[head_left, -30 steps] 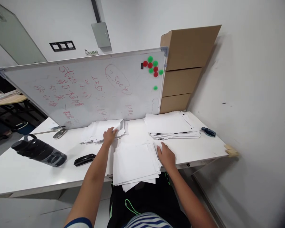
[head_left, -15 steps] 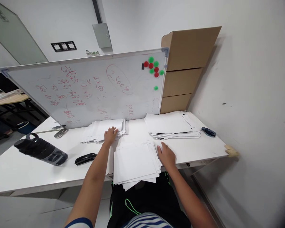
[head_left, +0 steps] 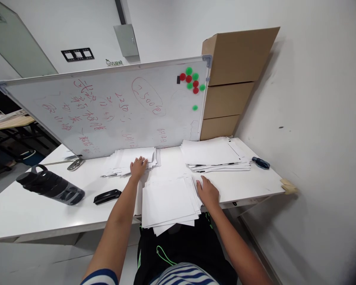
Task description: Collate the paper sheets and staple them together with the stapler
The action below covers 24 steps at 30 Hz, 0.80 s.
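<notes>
My left hand [head_left: 138, 168] lies with its fingers stretched out over the front right part of the left paper stack [head_left: 127, 157], an uneven pile against the whiteboard. Beside the right edge of the near paper stack [head_left: 169, 202], my right hand [head_left: 208, 192] rests with thumb and fingers apart, holding nothing that I can see. That near stack is loosely fanned, and its lower sheets stick out past the table's front edge. A third pile, the right paper stack [head_left: 210, 153], sits farther back, with dark marks on some sheet edges.
A whiteboard [head_left: 112, 107] with red writing and magnets leans behind the table [head_left: 112, 215]. Stacked cardboard boxes [head_left: 237, 59] stand behind its right end. On the left are a dark bottle [head_left: 52, 186], a black stapler [head_left: 107, 196] and a computer mouse [head_left: 75, 164]. A dark blue object [head_left: 261, 162] lies right.
The whole view has shifted slightly upward in the picture. Both hands and the paper stacks keep the same places relative to one another.
</notes>
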Available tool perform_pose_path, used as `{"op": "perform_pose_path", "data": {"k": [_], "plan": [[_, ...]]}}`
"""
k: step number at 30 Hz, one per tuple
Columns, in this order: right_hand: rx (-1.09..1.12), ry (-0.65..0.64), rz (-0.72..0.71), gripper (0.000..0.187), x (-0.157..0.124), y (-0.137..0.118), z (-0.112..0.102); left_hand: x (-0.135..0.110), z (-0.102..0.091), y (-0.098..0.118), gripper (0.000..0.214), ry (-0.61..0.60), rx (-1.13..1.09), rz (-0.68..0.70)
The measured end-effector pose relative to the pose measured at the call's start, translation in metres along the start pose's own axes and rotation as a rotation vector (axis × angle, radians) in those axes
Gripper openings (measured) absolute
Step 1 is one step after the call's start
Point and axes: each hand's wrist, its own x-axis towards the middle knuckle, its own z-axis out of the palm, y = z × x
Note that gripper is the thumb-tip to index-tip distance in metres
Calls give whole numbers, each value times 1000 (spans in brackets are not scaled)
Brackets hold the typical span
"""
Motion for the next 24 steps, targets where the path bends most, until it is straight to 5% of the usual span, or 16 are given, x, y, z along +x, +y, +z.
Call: {"op": "perform_pose_path", "data": {"k": [19,24], "plan": [[-11,51,-19,47,1,2,5,0,-1,5,47,41,35,-18],[-9,57,-25,47,1,2,5,5,-8,-5,50,-51,91,23]]}}
